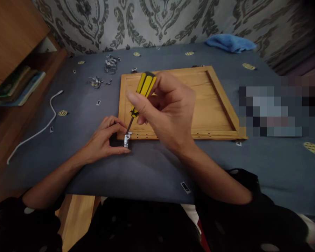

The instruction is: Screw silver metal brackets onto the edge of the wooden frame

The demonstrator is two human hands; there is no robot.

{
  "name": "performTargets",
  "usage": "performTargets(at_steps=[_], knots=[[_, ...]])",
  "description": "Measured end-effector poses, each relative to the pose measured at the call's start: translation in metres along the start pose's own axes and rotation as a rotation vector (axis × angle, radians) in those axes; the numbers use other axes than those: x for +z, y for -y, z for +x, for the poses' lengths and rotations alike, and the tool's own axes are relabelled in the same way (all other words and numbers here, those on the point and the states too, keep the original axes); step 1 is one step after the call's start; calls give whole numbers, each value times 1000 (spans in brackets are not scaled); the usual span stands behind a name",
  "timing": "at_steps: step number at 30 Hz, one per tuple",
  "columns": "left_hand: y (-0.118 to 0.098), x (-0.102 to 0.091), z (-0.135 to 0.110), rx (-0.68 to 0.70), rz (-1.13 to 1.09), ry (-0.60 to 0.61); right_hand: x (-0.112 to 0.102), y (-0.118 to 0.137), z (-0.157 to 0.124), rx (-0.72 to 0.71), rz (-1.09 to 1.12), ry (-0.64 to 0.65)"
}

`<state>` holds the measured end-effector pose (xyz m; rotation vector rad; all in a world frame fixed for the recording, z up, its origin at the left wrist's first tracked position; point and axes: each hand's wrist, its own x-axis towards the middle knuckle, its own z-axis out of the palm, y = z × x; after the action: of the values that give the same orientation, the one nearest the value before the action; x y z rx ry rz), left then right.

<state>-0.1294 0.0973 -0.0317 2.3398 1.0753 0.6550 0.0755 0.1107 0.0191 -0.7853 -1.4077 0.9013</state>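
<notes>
My right hand (170, 108) is wrapped round the yellow and black handle of a screwdriver (144, 89). The screwdriver slants down to the left, its tip at a small silver hinge (126, 140). That hinge sits on the near left edge of a wooden cabinet door (199, 101), which lies on the cloth-covered table. My left hand (105, 140) steadies the hinge, thumb at its front end and fingers behind it near the door's corner. Whether a screw is under the tip is too small to tell. Several small holes run along the door's near edge.
More metal hinges (111, 64) lie at the back left, with another hinge (95, 82) and a few screws (109, 82) nearer. A white cable (52, 108) curves along the left. Beside it stands a shelf with books (21, 87). A blue cloth (231, 43) lies at the back right.
</notes>
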Motion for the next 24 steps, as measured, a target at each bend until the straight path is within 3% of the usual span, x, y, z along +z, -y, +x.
performTargets(at_steps=[3, 9, 24], knots=[[0, 0, 0, 16, -6, -5, -1, 0, 1, -4, 10, -13], [1, 1, -1, 22, 10, -11, 2, -9, -3, 14, -53, 114], [1, 1, 0, -2, -2, -5, 2, -14, -2, 37, -34, 162]])
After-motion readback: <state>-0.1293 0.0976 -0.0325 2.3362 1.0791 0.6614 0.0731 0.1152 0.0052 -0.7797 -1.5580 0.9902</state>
